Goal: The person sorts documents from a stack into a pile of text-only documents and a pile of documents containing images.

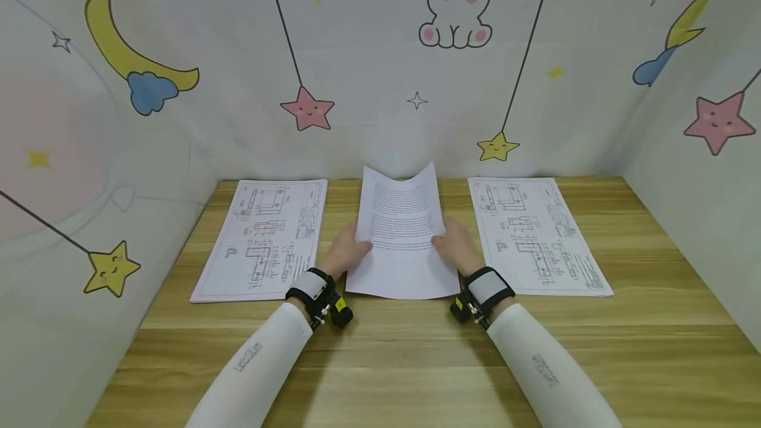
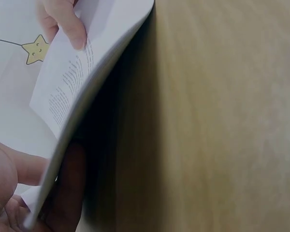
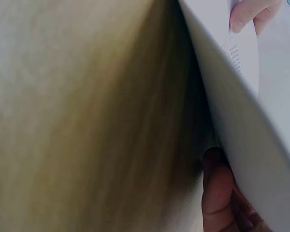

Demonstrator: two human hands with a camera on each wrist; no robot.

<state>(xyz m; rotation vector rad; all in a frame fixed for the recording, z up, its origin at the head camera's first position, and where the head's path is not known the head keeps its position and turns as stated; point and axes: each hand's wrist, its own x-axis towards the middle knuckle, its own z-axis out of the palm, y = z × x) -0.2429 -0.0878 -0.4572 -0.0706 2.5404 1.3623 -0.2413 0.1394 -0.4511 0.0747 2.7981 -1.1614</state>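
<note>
Between my hands, a stack of printed paper point(image 1: 401, 269) is held up off the wooden table, its far edge sagging in the middle. The top sheet carries lines of text over its upper part. My left hand point(image 1: 345, 249) grips the left edge, thumb on top and fingers underneath, as the left wrist view shows with the stack's thick edge point(image 2: 94, 77). On the opposite edge my right hand point(image 1: 459, 246) grips it likewise; its fingers point(image 3: 217, 193) show below the paper in the right wrist view.
A pile of technical drawings point(image 1: 267, 236) lies on the table to the left, and another pile of drawings point(image 1: 538, 236) to the right. Bare wooden tabletop point(image 1: 404, 362) stretches in front. Behind stands a white cloth backdrop point(image 1: 380, 137) with cartoon stars and a rabbit.
</note>
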